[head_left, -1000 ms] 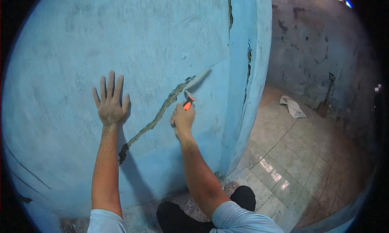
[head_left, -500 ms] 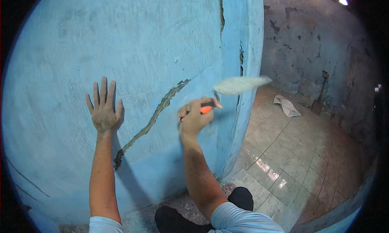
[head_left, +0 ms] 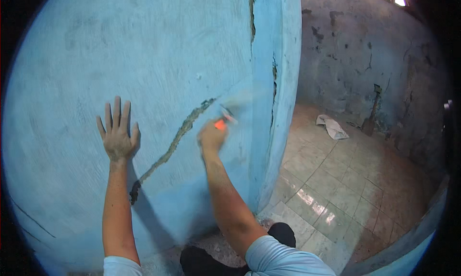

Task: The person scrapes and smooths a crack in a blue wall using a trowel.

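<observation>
Head view: left hand splayed; right hand grips trowel (blade blurred), long axis up and rightward.

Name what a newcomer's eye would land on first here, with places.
Probably the long, jagged grey-brown crack, running diagonally up to the right across the pale blue plastered wall. Next, just right of its upper end, the bare right hand gripping an orange-handled trowel with a blurred pale blade. Then the dusty bare left hand, spread flat against the wall left of the crack.
</observation>
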A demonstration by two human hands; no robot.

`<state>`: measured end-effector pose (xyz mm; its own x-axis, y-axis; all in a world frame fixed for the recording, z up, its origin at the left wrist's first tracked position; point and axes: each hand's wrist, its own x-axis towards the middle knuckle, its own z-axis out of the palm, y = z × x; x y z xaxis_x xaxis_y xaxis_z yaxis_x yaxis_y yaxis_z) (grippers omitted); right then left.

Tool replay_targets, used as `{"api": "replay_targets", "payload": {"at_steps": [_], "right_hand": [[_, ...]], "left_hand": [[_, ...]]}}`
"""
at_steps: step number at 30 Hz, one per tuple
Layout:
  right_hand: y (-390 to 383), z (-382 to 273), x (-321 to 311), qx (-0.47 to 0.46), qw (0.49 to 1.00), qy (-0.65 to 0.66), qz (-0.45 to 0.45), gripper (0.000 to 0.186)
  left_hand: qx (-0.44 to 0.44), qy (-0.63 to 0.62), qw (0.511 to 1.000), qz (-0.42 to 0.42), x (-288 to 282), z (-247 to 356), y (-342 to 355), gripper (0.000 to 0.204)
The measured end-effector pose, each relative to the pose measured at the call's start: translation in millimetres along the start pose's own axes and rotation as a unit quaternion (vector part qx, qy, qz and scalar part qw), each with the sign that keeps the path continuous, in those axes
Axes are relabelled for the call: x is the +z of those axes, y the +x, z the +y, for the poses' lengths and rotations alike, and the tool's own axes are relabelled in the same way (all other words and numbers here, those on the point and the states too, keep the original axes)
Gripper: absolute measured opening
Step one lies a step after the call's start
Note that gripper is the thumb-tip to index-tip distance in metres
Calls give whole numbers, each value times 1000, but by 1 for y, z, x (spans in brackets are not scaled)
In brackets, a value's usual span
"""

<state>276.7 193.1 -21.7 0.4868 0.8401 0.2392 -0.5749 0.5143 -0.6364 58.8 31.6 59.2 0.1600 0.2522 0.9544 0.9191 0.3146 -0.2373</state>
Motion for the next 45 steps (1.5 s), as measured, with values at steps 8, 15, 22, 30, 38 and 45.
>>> {"api": "replay_targets", "payload": {"at_steps": [8, 15, 22, 30, 38, 45], "right_hand": [[-42, -100, 11, -132, 965, 216, -71, 17], [-50, -84, 7, 151, 968, 124, -159, 17], [-36, -37, 4, 254, 955, 29, -150, 17], [-29, -40, 7, 69, 987, 119, -83, 8], [-26, -48, 2, 92, 974, 167, -126, 16], [-29, -32, 3, 73, 945, 311, -74, 19]], "left_hand": [[-13, 22, 1000, 3, -5, -16, -2, 73], [1, 27, 1000, -1, -8, -22, -10, 73], [5, 16, 1000, -2, -6, -13, -10, 72], [4, 12, 1000, 14, -10, -10, -3, 72], [7, -4, 1000, 10, -9, -7, 1, 70], [-4, 0, 1000, -4, -10, -10, -4, 71]]}}
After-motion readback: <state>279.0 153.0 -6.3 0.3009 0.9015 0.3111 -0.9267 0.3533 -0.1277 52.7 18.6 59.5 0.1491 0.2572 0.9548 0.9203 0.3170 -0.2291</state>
